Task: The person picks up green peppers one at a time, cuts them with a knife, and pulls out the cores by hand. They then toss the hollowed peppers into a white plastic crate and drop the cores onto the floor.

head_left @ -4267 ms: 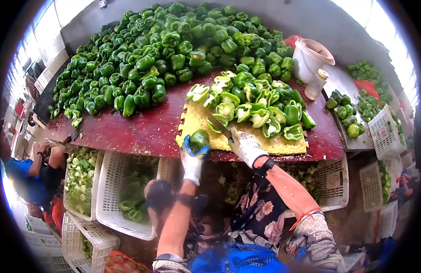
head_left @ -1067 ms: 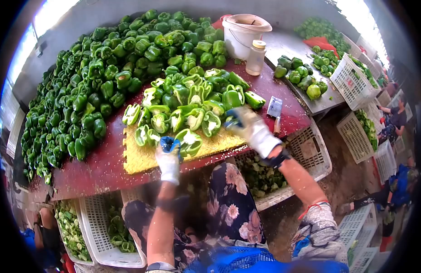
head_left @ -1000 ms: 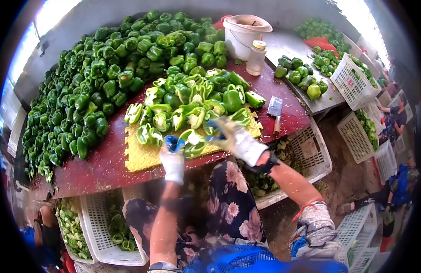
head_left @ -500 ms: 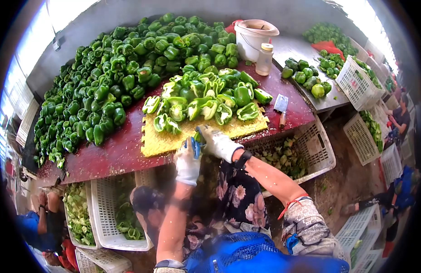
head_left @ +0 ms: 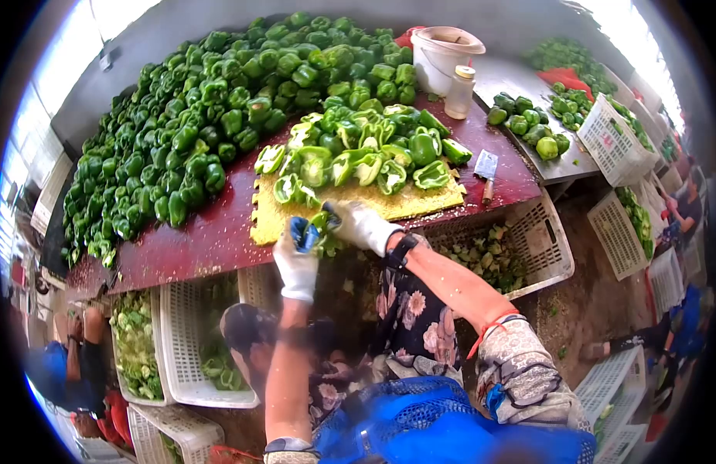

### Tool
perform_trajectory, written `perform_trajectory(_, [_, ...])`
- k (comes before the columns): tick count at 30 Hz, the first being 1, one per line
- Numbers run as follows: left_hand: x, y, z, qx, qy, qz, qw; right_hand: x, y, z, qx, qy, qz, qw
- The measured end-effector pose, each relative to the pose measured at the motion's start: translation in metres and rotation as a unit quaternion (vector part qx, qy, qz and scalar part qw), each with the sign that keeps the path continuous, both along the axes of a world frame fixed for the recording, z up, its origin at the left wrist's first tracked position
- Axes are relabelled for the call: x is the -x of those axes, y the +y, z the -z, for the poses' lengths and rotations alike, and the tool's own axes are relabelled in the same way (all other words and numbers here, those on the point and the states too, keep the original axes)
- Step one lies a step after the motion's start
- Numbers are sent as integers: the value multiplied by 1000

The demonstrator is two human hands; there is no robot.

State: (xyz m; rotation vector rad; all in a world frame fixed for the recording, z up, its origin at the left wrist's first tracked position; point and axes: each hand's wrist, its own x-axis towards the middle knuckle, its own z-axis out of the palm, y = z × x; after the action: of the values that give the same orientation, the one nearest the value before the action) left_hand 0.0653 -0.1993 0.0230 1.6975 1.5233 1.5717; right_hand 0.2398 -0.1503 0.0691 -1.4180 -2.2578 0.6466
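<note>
Both my hands wear whitish gloves and meet just in front of the yellow mat (head_left: 273, 223), low over the table's front edge. My left hand (head_left: 297, 263), blue at the fingertips, is closed around a green bell pepper piece (head_left: 322, 226). From the other side my right hand (head_left: 363, 226) pinches at that same piece, its dark fingertips partly hiding it. Cut pepper halves (head_left: 346, 166) lie heaped on the mat, several with pale insides showing. A cleaver (head_left: 486, 172) rests on the red table right of the mat.
Whole green peppers (head_left: 211, 116) pile high across the red table (head_left: 172, 259). A white bucket (head_left: 444, 62) and a clear jar (head_left: 460, 94) stand at the back right. Below the edge are a crate of scraps (head_left: 557, 246) and a left crate (head_left: 180, 352). Other people sit at both sides.
My hands have moved slightly left and the left one lower, with the pepper piece now showing between them. A half at the mat's left shows more of its pale inside. The view has shifted slightly.
</note>
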Motion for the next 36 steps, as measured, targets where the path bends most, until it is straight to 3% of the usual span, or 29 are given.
perform_trajectory(2, [9,-12,-39,79,-166,47,982,0,0,0,95,58,13,994])
perform_trajectory(3, [18,-8,-39,68,-201,61,975,-2,-1,-2,71,93,-13,993])
perform_trajectory(5, [30,-7,-37,105,-297,99,944,-7,-4,-8,134,204,-19,970])
perform_trajectory(7, [27,-5,-32,115,-340,129,924,-9,-1,-4,138,221,-26,965])
perform_trajectory(9, [13,-10,-29,160,-553,239,782,-25,-4,-8,204,407,-74,887])
perform_trajectory(10, [5,-5,-8,114,-517,233,815,-33,-21,-31,199,400,-29,894])
perform_trajectory(11, [-3,0,14,68,-481,223,845,-48,-23,-31,234,450,-82,858])
perform_trajectory(12, [-14,-7,11,160,-582,312,734,-64,-30,-39,283,492,-110,816])
perform_trajectory(14, [-50,-20,10,259,-672,440,537,-97,-42,-38,326,568,-149,741])
perform_trajectory(15, [-74,-22,12,294,-669,419,540,-113,-52,-45,302,555,-154,760])
perform_trajectory(17, [-123,-27,17,361,-662,375,539,-150,-82,-71,205,399,-39,893])
perform_trajectory(18, [-138,-37,9,362,-574,399,617,-177,-80,-63,185,285,0,940])
perform_trajectory(19, [-147,-46,-3,357,-478,418,685,-207,-77,-51,163,166,40,972])
perform_trajectory(20, [-154,-46,-10,358,-452,403,711,-233,-79,-37,97,-44,111,988])
perform_trajectory(21, [-159,-46,-15,359,-424,386,736,-244,-83,-37,26,-251,176,951])
perform_trajectory(22, [-159,-53,-38,344,-377,334,793,-253,-81,-36,35,-268,209,940])
perform_trajectory(23, [-151,-40,-23,330,-425,350,767,-260,-75,-37,40,-283,241,927])
perform_trajectory(24, [-143,-28,-19,312,-425,330,783,-254,-70,-28,-30,-197,273,941])
perform_trajectory(25, [-133,-19,-18,297,-425,309,797,-241,-59,-28,-68,-142,247,956])
perform_trajectory(29, [-78,9,-7,301,-444,228,813,-154,-8,-39,-22,-43,168,985])
perform_trajectory(31, [-56,21,3,306,-449,210,813,-123,31,-28,-34,-45,110,992])
perform_trajectory(34, [-26,38,23,319,-453,179,813,-88,93,22,-112,-151,72,980])
perform_trajectory(36, [-14,40,29,317,-457,174,813,-72,120,43,-71,-204,134,967])
